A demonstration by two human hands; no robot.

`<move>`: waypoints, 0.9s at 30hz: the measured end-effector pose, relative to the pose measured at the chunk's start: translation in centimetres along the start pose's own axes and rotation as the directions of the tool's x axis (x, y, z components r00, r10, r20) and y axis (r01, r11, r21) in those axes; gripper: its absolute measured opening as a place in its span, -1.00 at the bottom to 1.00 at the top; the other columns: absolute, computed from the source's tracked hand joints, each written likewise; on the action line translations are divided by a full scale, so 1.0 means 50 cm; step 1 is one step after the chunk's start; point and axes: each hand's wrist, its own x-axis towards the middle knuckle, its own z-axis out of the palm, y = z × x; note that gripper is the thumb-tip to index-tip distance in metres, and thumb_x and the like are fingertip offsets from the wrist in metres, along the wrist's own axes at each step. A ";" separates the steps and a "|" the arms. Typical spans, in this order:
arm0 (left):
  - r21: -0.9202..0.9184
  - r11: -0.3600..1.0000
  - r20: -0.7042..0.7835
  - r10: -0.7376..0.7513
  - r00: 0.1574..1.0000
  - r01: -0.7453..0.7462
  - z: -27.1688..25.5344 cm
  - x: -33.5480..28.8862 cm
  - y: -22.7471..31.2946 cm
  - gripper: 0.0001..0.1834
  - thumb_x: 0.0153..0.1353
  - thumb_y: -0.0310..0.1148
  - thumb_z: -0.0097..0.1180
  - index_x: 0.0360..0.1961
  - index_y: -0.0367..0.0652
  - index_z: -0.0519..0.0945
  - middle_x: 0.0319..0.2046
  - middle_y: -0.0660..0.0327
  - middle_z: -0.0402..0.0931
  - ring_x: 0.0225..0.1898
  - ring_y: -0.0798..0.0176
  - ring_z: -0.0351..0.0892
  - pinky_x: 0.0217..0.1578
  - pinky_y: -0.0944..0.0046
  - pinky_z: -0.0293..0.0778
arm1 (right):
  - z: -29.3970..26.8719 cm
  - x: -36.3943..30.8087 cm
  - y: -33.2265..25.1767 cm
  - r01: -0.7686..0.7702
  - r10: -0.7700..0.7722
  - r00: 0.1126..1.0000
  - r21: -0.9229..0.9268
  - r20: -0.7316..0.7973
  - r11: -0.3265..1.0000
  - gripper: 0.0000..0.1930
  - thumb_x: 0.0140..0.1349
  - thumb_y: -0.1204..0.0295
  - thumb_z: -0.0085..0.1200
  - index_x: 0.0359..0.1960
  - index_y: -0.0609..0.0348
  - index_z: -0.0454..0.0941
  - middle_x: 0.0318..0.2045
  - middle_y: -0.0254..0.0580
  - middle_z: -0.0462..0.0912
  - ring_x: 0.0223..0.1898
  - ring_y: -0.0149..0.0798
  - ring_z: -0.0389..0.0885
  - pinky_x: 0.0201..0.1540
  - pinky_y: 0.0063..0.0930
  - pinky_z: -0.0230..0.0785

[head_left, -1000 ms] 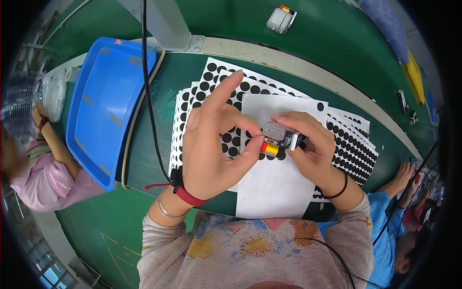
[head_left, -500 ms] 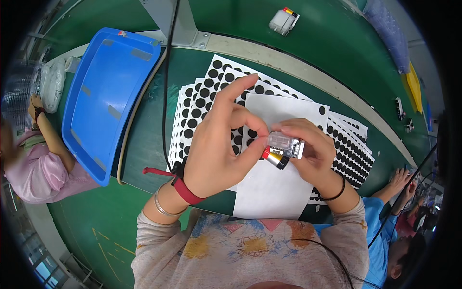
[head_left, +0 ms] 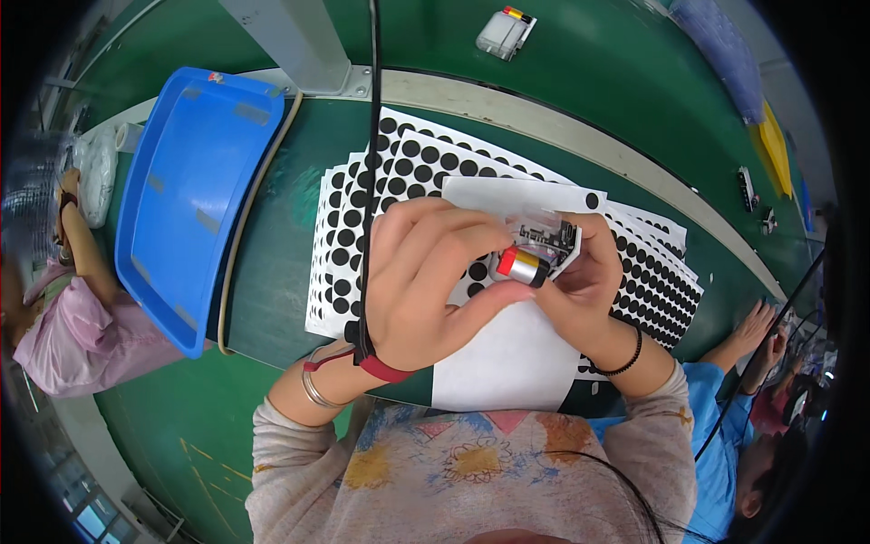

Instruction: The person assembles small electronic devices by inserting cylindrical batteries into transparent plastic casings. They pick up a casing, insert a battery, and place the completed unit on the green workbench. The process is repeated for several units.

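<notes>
A small transparent plastic device (head_left: 542, 238) hangs over the sheets, held between my two hands. A board with dark parts shows inside it, and a cylinder (head_left: 523, 267) with red, yellow, silver and black bands lies along its near side. My right hand (head_left: 594, 272) grips its right end. From the left, my left hand (head_left: 421, 272) is curled round it, fingertips at the top left and thumb beneath the cylinder. A red wrist strap (head_left: 385, 368) is on my left wrist. Beneath lie a white sheet (head_left: 498, 363) and stacked sheets of round black stickers (head_left: 349, 240).
A blue tray (head_left: 195, 172) leans at the left, beside a pale cable (head_left: 263, 172). A black cord (head_left: 372, 118) hangs ahead of my left hand. Beyond the pale ledge (head_left: 507, 113) lies a similar device (head_left: 505, 34). Other people's hands (head_left: 752, 328) are at the right; a pink-sleeved person (head_left: 82, 331) is at the left.
The device has turned in my hands, so its inside and the banded cylinder show more. My left fingers, raised and spread before, have come down round it. The whole view has shifted slightly.
</notes>
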 end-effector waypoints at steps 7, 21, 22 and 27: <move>0.063 0.994 -0.015 0.095 0.995 -0.094 0.011 -0.006 0.001 -0.64 -0.31 -0.29 0.36 -0.39 -0.15 0.58 -0.32 0.24 0.56 -0.32 0.18 0.42 -0.28 0.31 0.34 | 0.004 -0.002 0.007 -0.036 0.040 0.998 0.079 -0.044 0.996 -0.63 0.02 0.69 0.06 -0.11 0.30 0.27 -0.22 -0.11 0.51 -0.18 -0.34 0.54 -0.15 -0.49 0.44; 0.405 0.868 0.075 0.282 0.956 -0.288 0.011 -0.010 0.018 -0.57 -0.34 -0.19 0.35 -0.33 -0.01 0.59 -0.26 0.43 0.57 -0.24 0.23 0.42 -0.20 0.26 0.17 | -0.003 -0.001 0.005 -0.118 0.123 0.991 0.109 -0.046 0.987 -0.58 -0.05 0.75 -0.03 -0.09 0.30 0.25 -0.19 -0.10 0.50 -0.13 -0.30 0.53 -0.11 -0.49 0.42; 0.411 0.861 0.065 0.298 0.952 -0.298 0.013 -0.010 0.016 -0.57 -0.34 -0.19 0.35 -0.33 0.00 0.58 -0.26 0.44 0.57 -0.24 0.24 0.42 -0.19 0.26 0.16 | -0.003 0.000 0.005 -0.116 0.121 0.992 0.120 -0.043 0.986 -0.58 -0.05 0.75 -0.04 -0.09 0.30 0.25 -0.19 -0.10 0.50 -0.13 -0.31 0.53 -0.12 -0.50 0.42; 0.393 0.853 0.053 0.352 0.934 -0.344 0.007 -0.012 0.013 -0.58 -0.34 -0.18 0.35 -0.34 0.01 0.58 -0.29 0.45 0.58 -0.24 0.25 0.42 -0.19 0.28 0.16 | -0.005 -0.004 0.009 -0.127 0.130 0.992 0.156 -0.007 0.979 -0.60 -0.05 0.74 -0.05 -0.11 0.29 0.26 -0.18 -0.11 0.50 -0.13 -0.35 0.53 -0.14 -0.54 0.41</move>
